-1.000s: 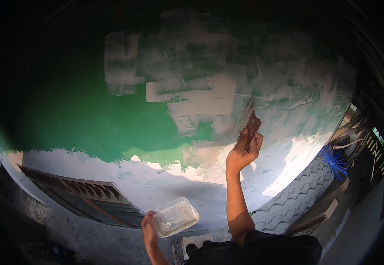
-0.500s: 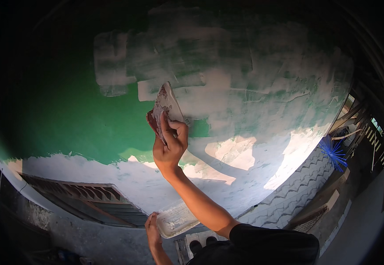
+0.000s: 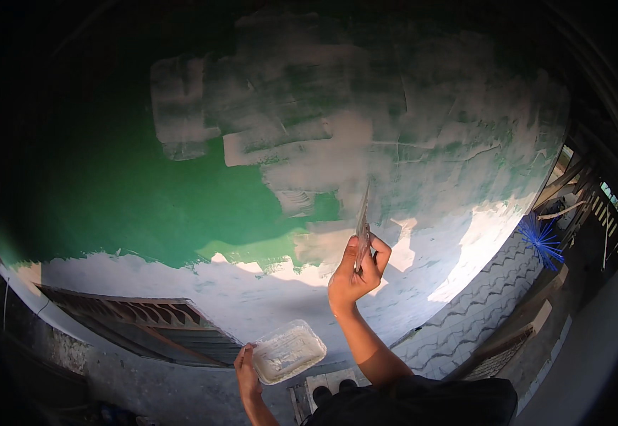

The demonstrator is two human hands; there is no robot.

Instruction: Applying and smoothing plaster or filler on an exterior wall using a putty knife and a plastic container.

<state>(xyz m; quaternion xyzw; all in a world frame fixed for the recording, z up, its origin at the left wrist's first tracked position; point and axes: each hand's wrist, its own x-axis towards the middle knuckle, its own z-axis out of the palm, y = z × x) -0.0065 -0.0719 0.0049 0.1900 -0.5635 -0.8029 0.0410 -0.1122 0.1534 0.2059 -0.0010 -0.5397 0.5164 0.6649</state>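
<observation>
My right hand (image 3: pixel 355 273) grips a putty knife (image 3: pixel 363 224) by its handle, the blade seen edge-on, pointing up over the wall's patchy white coating. The wall (image 3: pixel 117 192) is green, with pale smears across its upper middle and right and a white band along its bottom. Lower down, my left hand (image 3: pixel 247 366) holds a shallow rectangular plastic tub (image 3: pixel 289 351) smeared inside with white paste.
A slatted window opening (image 3: pixel 131 319) sits in the lower wall. At the right are wavy pavers (image 3: pixel 493 284), a blue spiky bristled thing (image 3: pixel 542 241) and timber pieces (image 3: pixel 563 213). My feet rest on a plank platform (image 3: pixel 330 376) below.
My right hand with the knife swung left across the wall, then came back right and lower, the blade turning edge-on. The tub stayed near the same place, uncovered again by the right arm.
</observation>
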